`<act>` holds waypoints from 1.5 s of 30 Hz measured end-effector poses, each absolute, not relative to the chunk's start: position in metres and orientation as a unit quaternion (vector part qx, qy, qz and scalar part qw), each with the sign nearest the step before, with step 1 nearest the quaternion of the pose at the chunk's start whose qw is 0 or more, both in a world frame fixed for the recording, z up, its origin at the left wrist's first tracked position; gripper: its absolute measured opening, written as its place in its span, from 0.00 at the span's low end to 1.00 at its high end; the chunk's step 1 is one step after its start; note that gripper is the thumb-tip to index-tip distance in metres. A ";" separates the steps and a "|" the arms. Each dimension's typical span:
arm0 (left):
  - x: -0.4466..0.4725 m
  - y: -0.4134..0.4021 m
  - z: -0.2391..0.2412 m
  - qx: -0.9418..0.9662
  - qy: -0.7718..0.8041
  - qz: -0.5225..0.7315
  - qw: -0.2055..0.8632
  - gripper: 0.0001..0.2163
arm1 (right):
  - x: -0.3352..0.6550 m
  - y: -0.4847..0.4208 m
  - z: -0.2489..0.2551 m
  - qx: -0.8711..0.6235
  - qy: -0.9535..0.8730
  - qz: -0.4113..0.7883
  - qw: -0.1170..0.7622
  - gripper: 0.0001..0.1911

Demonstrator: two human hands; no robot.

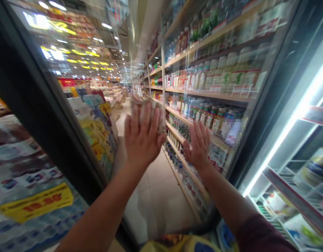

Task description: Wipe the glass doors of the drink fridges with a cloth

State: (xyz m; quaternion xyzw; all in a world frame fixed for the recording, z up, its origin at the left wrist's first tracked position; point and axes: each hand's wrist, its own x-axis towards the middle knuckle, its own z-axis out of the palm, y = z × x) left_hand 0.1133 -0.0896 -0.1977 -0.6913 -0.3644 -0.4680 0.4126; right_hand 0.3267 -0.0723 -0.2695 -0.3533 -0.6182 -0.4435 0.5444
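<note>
My left hand point(142, 140) lies against the glass door point(153, 196), pressing a pale, patterned cloth point(161, 120) to it. The cloth shows past the fingertips and along the right side of the hand; its rest is covered by my palm and fingers. To the right, my right hand point(198, 145) rests with its fingers stretched out at the same glass, with nothing visible in it. Motion blurs the left fingertips and the cloth somewhat. Dark frame bars point(72, 122) border the pane on both sides.
On the right, a lit refrigerator has wire shelves point(284, 210) with packaged goods and a bright light strip point(277, 140). Beyond the glass stand shelves of bottles point(227, 77) along a tiled aisle. Wrapped bottle packs point(25, 168) with a yellow price sign point(38, 203) are at left.
</note>
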 end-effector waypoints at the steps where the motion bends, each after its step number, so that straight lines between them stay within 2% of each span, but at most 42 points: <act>1: 0.126 -0.091 -0.207 -0.718 -0.341 -0.448 0.409 0.33 | 0.329 -0.072 -0.272 -0.324 -0.620 -0.447 0.558 0.33; 5: 0.168 -0.097 -0.225 -0.787 -0.278 -0.441 0.330 0.37 | 0.335 -0.071 -0.279 -0.234 -0.637 -0.489 0.548 0.32; 9: 0.175 -0.101 -0.218 -0.832 -0.191 -0.456 0.250 0.37 | 0.331 -0.073 -0.275 -0.296 -0.672 -0.454 0.504 0.29; 12: 0.151 -0.101 -0.205 -0.838 -0.140 -0.465 0.251 0.33 | 0.326 -0.075 -0.272 -0.334 -0.665 -0.466 0.479 0.28; 17: 0.106 -0.099 -0.188 -0.717 -0.302 -0.520 0.354 0.30 | 0.328 -0.076 -0.271 -0.318 -0.656 -0.472 0.496 0.28; 21: 0.102 -0.096 -0.189 -0.692 -0.406 -0.480 0.356 0.32 | 0.323 -0.085 -0.271 -0.305 -0.665 -0.443 0.519 0.23; 24: 0.106 -0.093 -0.190 -0.695 -0.421 -0.469 0.348 0.32 | 0.309 -0.096 -0.274 -0.326 -0.671 -0.403 0.530 0.17; 27: 0.107 -0.091 -0.189 -0.700 -0.426 -0.469 0.331 0.31 | 0.302 -0.096 -0.273 -0.343 -0.669 -0.403 0.521 0.14; 29: 0.106 -0.089 -0.188 -0.700 -0.427 -0.469 0.327 0.32 | 0.308 -0.089 -0.263 -0.341 -0.664 -0.432 0.507 0.15; 31: 0.106 -0.086 -0.188 -0.696 -0.428 -0.471 0.332 0.31 | 0.320 -0.079 -0.246 -0.352 -0.650 -0.452 0.499 0.20; 36: 0.106 -0.080 -0.188 -0.696 -0.417 -0.490 0.319 0.30 | 0.336 -0.072 -0.221 -0.451 -0.614 -0.395 0.513 0.29; 41: 0.104 -0.070 -0.189 -0.709 -0.393 -0.489 0.321 0.32 | 0.322 -0.074 -0.244 -0.432 -0.664 -0.410 0.452 0.33; 45: 0.103 -0.064 -0.191 -0.708 -0.378 -0.497 0.329 0.31 | 0.319 -0.068 -0.219 -0.438 -0.661 -0.427 0.434 0.28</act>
